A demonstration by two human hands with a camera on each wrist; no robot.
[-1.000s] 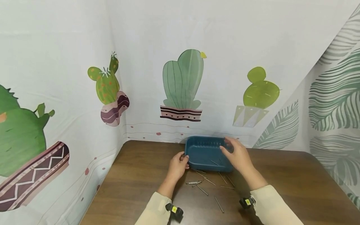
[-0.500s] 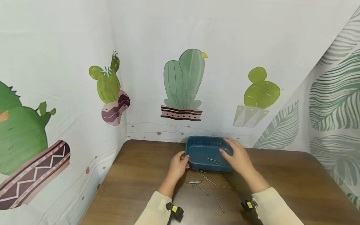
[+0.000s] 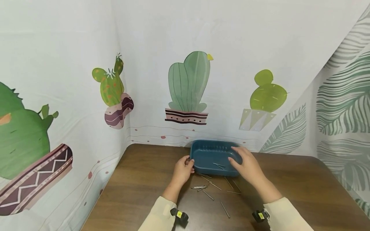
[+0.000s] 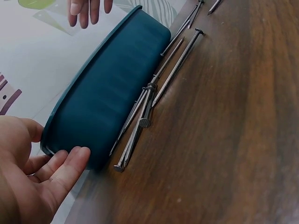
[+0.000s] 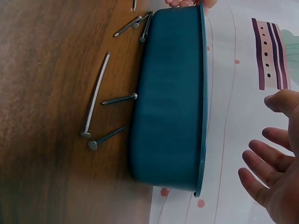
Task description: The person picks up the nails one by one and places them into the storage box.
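A blue plastic tray (image 3: 203, 157) stands at the back of the table. My left hand (image 3: 182, 170) pinches its left end, thumb at the rim and fingers against the outer wall, as the left wrist view also shows. Two nails (image 3: 218, 165) lie on the tray's floor. Over the tray's right end is my right hand (image 3: 249, 165), thumb and fingers spread with nothing between them. In the right wrist view that hand (image 5: 275, 163) is apart from the tray wall (image 5: 170, 98). Several loose steel nails (image 3: 225, 209) lie on the table before the tray.
The brown wooden table (image 3: 138, 183) meets a white cloth backdrop (image 3: 144, 64) printed with cacti and leaves. Some nails (image 4: 142, 107) lie crossed close along the tray's front wall. A longer nail (image 5: 96, 93) lies farther out from it.
A second nail now shows clearly in the tray. My right hand has shifted slightly right and down. The left hand and tray stay in place.
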